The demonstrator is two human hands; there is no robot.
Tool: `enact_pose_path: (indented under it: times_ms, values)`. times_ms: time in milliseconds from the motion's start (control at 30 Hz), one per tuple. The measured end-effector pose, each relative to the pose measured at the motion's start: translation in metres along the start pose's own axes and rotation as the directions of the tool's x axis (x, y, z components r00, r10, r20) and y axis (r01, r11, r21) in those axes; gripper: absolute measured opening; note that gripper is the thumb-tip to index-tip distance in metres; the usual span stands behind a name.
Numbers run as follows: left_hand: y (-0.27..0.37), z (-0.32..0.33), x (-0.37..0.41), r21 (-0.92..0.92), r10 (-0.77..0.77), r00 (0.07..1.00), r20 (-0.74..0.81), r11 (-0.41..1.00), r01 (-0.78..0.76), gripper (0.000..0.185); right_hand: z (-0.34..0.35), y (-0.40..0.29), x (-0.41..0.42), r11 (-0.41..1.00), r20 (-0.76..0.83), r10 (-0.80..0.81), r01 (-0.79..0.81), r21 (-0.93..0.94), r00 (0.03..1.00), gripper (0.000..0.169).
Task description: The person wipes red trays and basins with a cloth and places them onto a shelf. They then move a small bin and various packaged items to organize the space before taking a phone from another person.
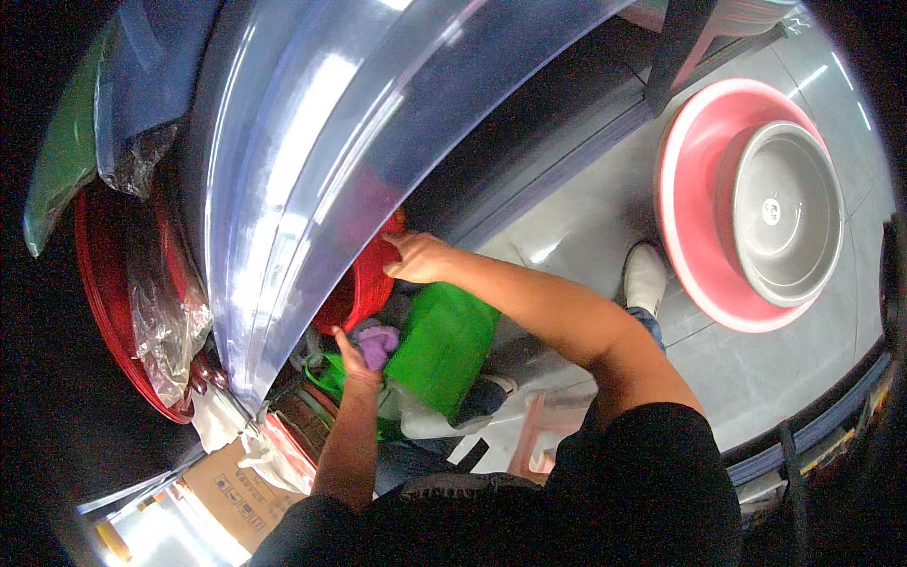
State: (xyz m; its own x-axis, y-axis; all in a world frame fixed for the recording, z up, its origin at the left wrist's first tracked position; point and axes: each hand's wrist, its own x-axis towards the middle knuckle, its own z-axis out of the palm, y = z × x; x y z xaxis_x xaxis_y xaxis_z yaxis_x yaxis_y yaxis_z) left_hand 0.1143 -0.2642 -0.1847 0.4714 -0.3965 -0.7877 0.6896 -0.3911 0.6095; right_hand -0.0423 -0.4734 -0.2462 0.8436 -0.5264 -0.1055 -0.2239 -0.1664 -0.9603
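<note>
A red plastic container [372, 280], seemingly a basin or a stack of them, sits partly under a large clear bluish plastic piece [305, 156]. My right hand [418, 256] grips its near rim, thumb and fingers at the edge. At its lower end, my left hand [356, 361] holds the rim with the thumb over it; the other fingers are largely hidden. A bunched purple cloth [378, 345] lies right beside my left palm. Below my right forearm stands a bright green bag-like item [446, 347]. The far part of the red container is hidden by the clear plastic.
On the tiled floor at right, a grey basin [786, 227] rests inside a pink basin [701, 212]. Nested red trays or basins [106, 305], partly wrapped in clear film, are at left. A cardboard box [237, 489] is at lower left. A dark shelf edge [545, 177] runs diagonally.
</note>
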Motion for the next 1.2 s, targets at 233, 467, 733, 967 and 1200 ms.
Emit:
enact_pose_path:
  times_ms: [233,467,733,967,1200]
  values:
    - [-0.052,0.134,-0.052,0.277,0.139,0.988,0.066,0.949,-0.152,0.035,-0.059,0.063,-0.109,0.888,0.083,0.062,-0.093,0.449,0.995,0.041]
    - [0.002,0.25,0.091,0.538,0.769,0.635,0.076,0.505,-0.675,0.039,-0.123,0.078,-0.251,0.578,-0.038,0.231,-0.106,0.809,0.972,0.046]
    - [0.032,0.271,0.254,0.921,0.821,0.565,0.079,0.156,-0.356,0.043,-0.156,0.084,-0.303,0.454,-0.112,0.403,-0.092,0.886,0.908,0.045]
    - [0.035,0.297,0.308,0.944,0.803,0.578,0.148,0.06,-0.325,0.046,-0.199,0.088,-0.312,0.499,-0.251,0.452,-0.009,0.866,0.856,0.046]
    - [0.036,0.397,0.317,0.906,0.764,0.518,0.384,-0.203,-0.373,0.049,-0.2,0.084,-0.318,0.517,-0.164,0.463,-0.115,0.848,0.871,0.043]
